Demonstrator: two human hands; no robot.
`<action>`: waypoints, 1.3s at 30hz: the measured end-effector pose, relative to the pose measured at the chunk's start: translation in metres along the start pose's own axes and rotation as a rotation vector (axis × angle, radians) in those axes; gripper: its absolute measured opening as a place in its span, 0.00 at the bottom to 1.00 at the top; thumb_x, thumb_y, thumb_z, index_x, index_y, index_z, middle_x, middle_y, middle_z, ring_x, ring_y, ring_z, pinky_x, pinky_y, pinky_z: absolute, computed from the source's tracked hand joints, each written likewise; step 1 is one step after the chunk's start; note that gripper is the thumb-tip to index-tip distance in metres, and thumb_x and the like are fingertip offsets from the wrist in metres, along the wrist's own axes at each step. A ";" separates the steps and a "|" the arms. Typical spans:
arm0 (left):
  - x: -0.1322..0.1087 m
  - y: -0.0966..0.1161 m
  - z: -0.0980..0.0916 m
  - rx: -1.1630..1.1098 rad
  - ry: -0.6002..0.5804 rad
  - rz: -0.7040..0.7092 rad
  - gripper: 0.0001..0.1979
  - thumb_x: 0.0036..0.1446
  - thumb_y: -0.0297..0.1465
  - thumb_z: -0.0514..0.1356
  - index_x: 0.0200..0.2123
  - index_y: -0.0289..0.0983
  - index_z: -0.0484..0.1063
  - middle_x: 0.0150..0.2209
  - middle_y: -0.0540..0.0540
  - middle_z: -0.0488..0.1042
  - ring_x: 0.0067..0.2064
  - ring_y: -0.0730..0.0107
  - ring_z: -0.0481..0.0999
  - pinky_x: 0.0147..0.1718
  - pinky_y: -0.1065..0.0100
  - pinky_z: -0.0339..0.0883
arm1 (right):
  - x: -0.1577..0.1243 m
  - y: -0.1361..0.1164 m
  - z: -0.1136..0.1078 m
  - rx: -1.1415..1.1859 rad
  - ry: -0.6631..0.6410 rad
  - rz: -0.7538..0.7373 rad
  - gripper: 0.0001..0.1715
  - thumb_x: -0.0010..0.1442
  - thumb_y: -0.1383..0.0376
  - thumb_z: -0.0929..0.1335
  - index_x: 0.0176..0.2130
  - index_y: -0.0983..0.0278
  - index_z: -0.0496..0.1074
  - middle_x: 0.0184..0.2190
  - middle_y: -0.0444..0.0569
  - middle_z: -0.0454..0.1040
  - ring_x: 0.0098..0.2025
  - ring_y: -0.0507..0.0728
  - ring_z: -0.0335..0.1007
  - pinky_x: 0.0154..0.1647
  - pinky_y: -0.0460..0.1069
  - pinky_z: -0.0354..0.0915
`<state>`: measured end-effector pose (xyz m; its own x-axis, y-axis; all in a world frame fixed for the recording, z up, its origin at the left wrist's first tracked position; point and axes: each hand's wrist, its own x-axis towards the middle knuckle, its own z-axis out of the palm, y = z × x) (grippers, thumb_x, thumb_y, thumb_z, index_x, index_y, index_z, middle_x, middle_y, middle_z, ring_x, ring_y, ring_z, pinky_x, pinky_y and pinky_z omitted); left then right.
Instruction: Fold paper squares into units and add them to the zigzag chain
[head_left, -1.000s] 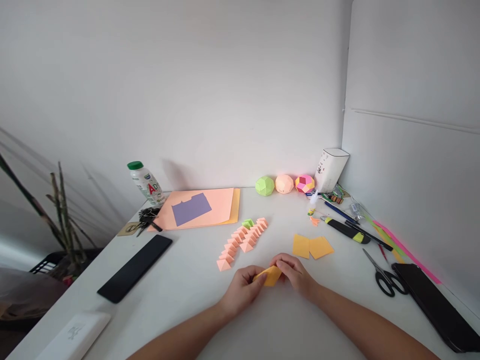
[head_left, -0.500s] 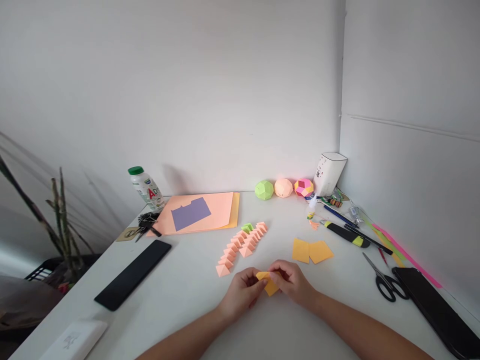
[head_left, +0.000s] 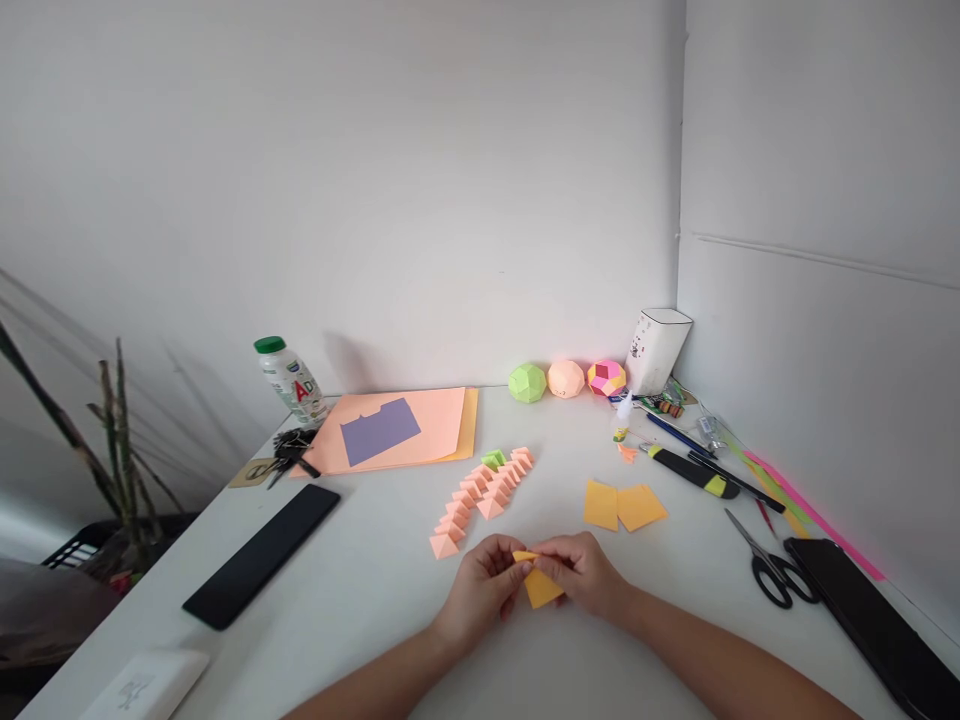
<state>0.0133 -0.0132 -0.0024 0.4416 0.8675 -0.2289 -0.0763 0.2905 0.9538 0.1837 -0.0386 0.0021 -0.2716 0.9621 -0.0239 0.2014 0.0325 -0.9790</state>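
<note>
A small orange paper piece (head_left: 540, 585), partly folded, is pinched between both my hands low over the white table (head_left: 375, 620). My left hand (head_left: 480, 590) grips its left edge with closed fingers. Closed on its upper right edge is my right hand (head_left: 581, 575). Just beyond my hands runs a double row of several folded peach paper units (head_left: 480, 492) with a green one (head_left: 493, 459) at its far end. Two flat orange paper squares (head_left: 624, 505) lie to the right of that row.
Peach and yellow sheets (head_left: 405, 430) with a purple cut-out lie at the back, beside a bottle (head_left: 289, 378) and keys (head_left: 289, 452). Three paper balls (head_left: 566, 379) and a white box (head_left: 656, 350) stand by the wall. Scissors (head_left: 769, 570), pens, a knife (head_left: 686, 470) and dark slabs (head_left: 259, 555) lie about.
My hands have drawn slightly nearer to me and turned the orange piece; it now hangs as a point below my fingers instead of lying flat between them.
</note>
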 end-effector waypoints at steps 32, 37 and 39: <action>-0.002 -0.001 -0.002 0.001 0.013 0.013 0.18 0.48 0.45 0.61 0.25 0.37 0.61 0.15 0.57 0.63 0.15 0.80 0.58 0.15 0.75 0.51 | 0.004 0.001 -0.008 0.060 -0.078 0.116 0.19 0.56 0.52 0.65 0.31 0.66 0.73 0.19 0.41 0.66 0.18 0.50 0.63 0.16 0.44 0.61; -0.001 0.005 -0.002 -0.122 0.043 0.037 0.16 0.52 0.43 0.58 0.25 0.37 0.61 0.19 0.55 0.64 0.17 0.79 0.59 0.15 0.75 0.54 | 0.005 0.003 -0.010 0.094 -0.086 0.140 0.19 0.56 0.52 0.65 0.29 0.66 0.70 0.18 0.41 0.66 0.17 0.49 0.61 0.15 0.43 0.58; -0.002 0.007 -0.003 -0.119 0.003 0.030 0.16 0.52 0.44 0.57 0.26 0.37 0.62 0.19 0.55 0.64 0.17 0.79 0.61 0.15 0.75 0.55 | 0.005 0.002 -0.010 0.095 -0.092 0.144 0.19 0.56 0.52 0.65 0.29 0.66 0.70 0.18 0.41 0.65 0.17 0.49 0.61 0.15 0.43 0.58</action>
<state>0.0097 -0.0117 0.0038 0.4350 0.8777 -0.2010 -0.1948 0.3097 0.9307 0.1920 -0.0314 0.0017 -0.3323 0.9260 -0.1792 0.1554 -0.1337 -0.9788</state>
